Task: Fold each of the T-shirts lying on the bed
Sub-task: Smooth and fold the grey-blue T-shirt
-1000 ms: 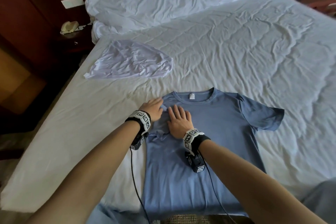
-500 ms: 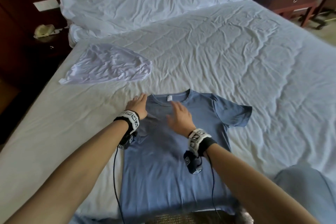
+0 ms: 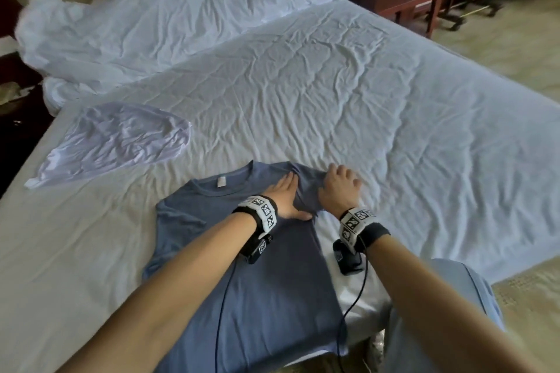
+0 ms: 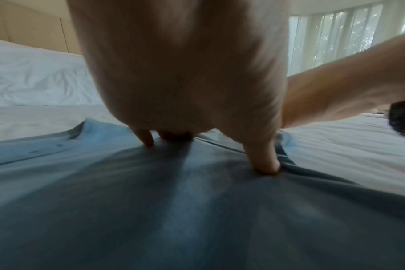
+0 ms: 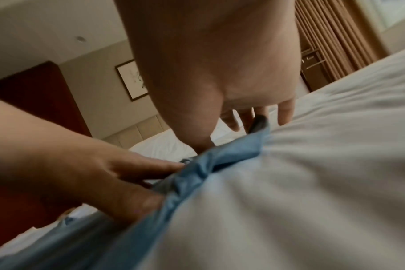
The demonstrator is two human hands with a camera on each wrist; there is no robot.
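Note:
A blue T-shirt (image 3: 257, 297) lies face up near the bed's front edge, its left sleeve tucked in. My left hand (image 3: 285, 195) lies flat, pressing the shirt at its right shoulder; the left wrist view shows its fingertips (image 4: 266, 167) dug into the cloth (image 4: 197, 219). Just right of it, my right hand (image 3: 341, 185) grips the bunched right sleeve. In the right wrist view, thumb and fingers (image 5: 254, 120) pinch the blue sleeve (image 5: 220, 160). A white T-shirt (image 3: 115, 142) lies rumpled on the bed to the far left.
The wrinkled white sheet (image 3: 363, 100) stretches wide to the right and back. A crumpled duvet (image 3: 181, 15) fills the head of the bed. A wooden nightstand (image 3: 406, 0) holding a plastic bag stands back right. My knee (image 3: 439, 297) is at the bed's front edge.
Both hands moved from the shirt's left shoulder to its right side. The right hand took hold of the right sleeve, now bunched inward. The head view swung right.

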